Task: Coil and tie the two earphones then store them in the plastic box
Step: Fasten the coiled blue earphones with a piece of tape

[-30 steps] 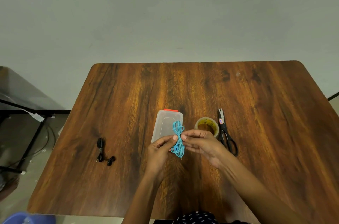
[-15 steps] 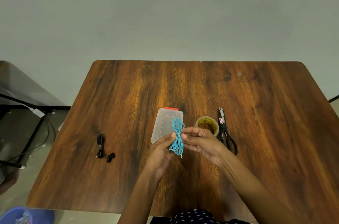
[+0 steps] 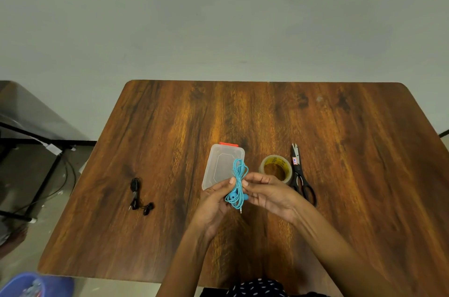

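Note:
A coiled blue earphone (image 3: 239, 182) is held upright between both hands just above the wooden table (image 3: 170, 126). My left hand (image 3: 213, 202) pinches its middle from the left with thumb and fingers. My right hand (image 3: 269, 193) pinches it from the right at the same height. Its earbuds and jack hang at the lower end. Behind the hands lies the clear plastic box (image 3: 222, 165) with a red latch, lid on. A bundled black earphone (image 3: 138, 195) lies on the table to the left, untouched.
A roll of clear tape (image 3: 275, 167) sits right of the box, partly behind my right hand. Black scissors (image 3: 300, 175) lie beside the tape. A blue bin (image 3: 36, 284) stands on the floor at lower left, a dark frame (image 3: 29, 141) farther left.
The hands with the blue earphone have stayed in nearly the same place; the fingers shifted slightly on the coil. Nothing else on the table moved.

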Demonstrator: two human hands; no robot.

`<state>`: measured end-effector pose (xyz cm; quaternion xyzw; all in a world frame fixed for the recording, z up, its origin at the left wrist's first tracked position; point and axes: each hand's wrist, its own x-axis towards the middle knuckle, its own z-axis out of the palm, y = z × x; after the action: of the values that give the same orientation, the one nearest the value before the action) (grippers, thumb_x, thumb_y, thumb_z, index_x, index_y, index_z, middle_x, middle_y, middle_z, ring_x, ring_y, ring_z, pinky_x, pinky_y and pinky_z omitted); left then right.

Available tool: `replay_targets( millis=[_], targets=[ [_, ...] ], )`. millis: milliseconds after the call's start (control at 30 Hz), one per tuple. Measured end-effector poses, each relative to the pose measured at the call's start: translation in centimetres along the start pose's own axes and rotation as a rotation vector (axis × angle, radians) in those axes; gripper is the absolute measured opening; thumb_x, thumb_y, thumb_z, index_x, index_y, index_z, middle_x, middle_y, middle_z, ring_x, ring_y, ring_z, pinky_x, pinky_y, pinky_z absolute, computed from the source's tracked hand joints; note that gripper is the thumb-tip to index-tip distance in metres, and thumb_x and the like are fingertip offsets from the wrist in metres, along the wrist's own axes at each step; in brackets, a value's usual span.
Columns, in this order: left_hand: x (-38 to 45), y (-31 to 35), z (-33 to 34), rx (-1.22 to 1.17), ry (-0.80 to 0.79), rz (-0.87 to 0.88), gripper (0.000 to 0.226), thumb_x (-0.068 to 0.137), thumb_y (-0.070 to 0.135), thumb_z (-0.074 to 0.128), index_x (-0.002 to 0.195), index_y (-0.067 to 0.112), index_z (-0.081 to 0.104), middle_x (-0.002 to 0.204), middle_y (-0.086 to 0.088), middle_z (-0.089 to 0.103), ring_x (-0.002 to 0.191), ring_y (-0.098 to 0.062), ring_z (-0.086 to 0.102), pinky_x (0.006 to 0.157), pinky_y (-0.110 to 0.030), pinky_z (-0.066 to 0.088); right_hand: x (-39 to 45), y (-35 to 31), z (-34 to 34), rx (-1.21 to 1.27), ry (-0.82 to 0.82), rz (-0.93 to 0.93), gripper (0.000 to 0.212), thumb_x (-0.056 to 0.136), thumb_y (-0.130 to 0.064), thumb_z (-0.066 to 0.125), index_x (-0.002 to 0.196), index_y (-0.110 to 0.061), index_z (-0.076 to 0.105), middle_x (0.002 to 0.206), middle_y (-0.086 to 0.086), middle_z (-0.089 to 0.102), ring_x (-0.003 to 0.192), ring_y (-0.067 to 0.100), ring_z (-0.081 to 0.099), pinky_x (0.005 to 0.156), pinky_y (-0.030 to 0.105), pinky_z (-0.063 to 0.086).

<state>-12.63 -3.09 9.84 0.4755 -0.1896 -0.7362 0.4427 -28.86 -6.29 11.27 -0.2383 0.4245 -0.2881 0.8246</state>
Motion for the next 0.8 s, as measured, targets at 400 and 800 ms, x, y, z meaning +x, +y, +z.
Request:
replay_targets(
  millis=[400,800],
  targets=[
    [0.02,-0.12,0.28,0.149,0.092,0.000,0.040,0.073,0.029,0.070,0.103,0.002,0.070,0.103,-0.015,0.071,0.092,-0.022,0.068,0.074,-0.031,0.054,-0.40,0.30,-0.45,-0.034,0.087,-0.015,0.031,0.082,-0.004,0.065,0.111,0.003,0.062,0.086,0.007,0.071,0.075,0.010,0.068,0.065,0.018,0.055],
    [-0.13,0.40,0.04,0.417,0.209,0.292,0.015,0.076,0.019,0.074,0.089,0.011,0.076,0.088,-0.004,0.075,0.087,-0.018,0.071,0.077,-0.031,0.057,-0.48,0.78,0.43,-0.137,0.176,-0.082,0.016,0.083,-0.010,0.067,0.099,-0.008,0.069,0.091,0.006,0.073,0.082,0.009,0.068,0.064,0.018,0.053]
  ],
)
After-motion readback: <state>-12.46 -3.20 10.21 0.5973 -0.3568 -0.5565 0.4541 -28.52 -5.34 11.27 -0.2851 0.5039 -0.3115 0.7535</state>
